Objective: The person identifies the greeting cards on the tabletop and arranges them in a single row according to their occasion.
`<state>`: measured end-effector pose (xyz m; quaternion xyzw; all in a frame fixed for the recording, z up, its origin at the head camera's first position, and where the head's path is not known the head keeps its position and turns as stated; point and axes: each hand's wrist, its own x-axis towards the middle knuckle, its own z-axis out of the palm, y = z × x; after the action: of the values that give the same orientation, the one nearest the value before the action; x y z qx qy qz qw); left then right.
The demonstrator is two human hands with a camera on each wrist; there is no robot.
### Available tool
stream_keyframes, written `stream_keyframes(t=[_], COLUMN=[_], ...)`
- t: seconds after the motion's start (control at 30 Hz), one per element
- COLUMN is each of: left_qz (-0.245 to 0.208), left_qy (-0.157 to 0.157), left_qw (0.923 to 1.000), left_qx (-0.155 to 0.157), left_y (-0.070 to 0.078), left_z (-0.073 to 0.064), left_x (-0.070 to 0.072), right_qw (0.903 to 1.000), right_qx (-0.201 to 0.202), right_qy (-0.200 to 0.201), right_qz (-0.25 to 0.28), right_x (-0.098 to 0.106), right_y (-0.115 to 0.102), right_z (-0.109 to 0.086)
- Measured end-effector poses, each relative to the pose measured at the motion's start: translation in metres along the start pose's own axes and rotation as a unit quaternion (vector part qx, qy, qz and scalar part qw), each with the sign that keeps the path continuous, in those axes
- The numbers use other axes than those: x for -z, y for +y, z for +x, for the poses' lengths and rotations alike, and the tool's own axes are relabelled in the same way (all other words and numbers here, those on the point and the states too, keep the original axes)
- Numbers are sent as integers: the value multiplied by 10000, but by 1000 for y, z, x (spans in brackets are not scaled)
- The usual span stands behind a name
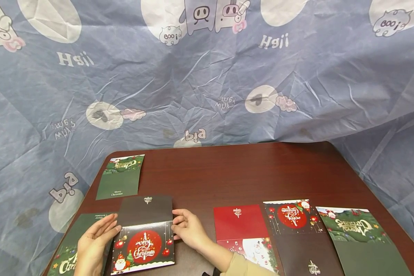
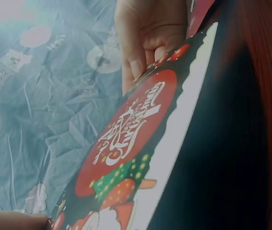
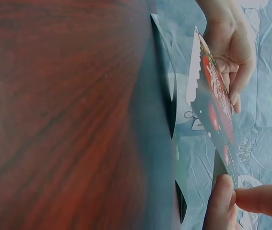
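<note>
A black-and-red Christmas card (image 1: pixel 143 245) lies unfolded between both hands, its plain dark half (image 1: pixel 145 211) on the far side and its printed half nearer. My left hand (image 1: pixel 94 241) pinches the card's left edge close to the fold. At the opposite edge, my right hand (image 1: pixel 191 230) pinches the card between thumb and fingers, which the right wrist view shows closely. Both wrist views show the printed half raised off the tabletop (image 3: pixel 64 115). Partly behind the left hand is a green card (image 1: pixel 69 237).
Another green card (image 1: pixel 120 178) lies at the table's far left. To the right sit a red card (image 1: pixel 241 222), a second black-and-red card (image 1: pixel 291 218) and a green card (image 1: pixel 357 226), all unfolded. A patterned blue cloth (image 1: pixel 207 76) hangs behind the table.
</note>
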<state>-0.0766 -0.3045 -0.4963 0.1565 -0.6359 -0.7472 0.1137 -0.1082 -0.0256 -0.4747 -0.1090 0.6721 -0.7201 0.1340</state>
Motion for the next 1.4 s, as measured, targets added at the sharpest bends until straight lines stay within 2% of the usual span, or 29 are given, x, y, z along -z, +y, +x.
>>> stream_keyframes(t=[0.13,0.3,0.4,0.5,0.67,0.83,0.93,1.17,1.33,1.4], left_qz=[153,179,121,107,103,282,495,1042,1175,1246], left_qy=[21,-109,-198,-133,-18,29,91,-37,-4,25], left_qw=[9996,9996,9997,9997,9995,9986,9975,9908,9902,9897], left_qx=[247,182,121,177,303,454,486,858,760,700], left_y=[-3,9,10,0,-19,-27,-28,49,48,47], left_z=[8,11,16,29,51,62,66,25,35,37], left_x=[1,-10,-13,-12,-8,-10,-14,-59,-65,-68], right_qw=[10000,9999,9998,9997,9996,9994,9991,9988,9982,9982], right_qx=[17,33,25,0,-36,-41,-26,-51,-156,-159], right_qy=[20,89,123,166,245,274,292,374,425,453], right_qz=[-41,-95,-150,-160,-118,-222,-301,-306,-385,-360], right_x=[3,8,10,12,18,23,24,30,30,31], right_y=[-2,-14,-26,-30,-14,-11,-23,-26,-46,-42], right_z=[4,5,4,7,18,26,25,35,34,39])
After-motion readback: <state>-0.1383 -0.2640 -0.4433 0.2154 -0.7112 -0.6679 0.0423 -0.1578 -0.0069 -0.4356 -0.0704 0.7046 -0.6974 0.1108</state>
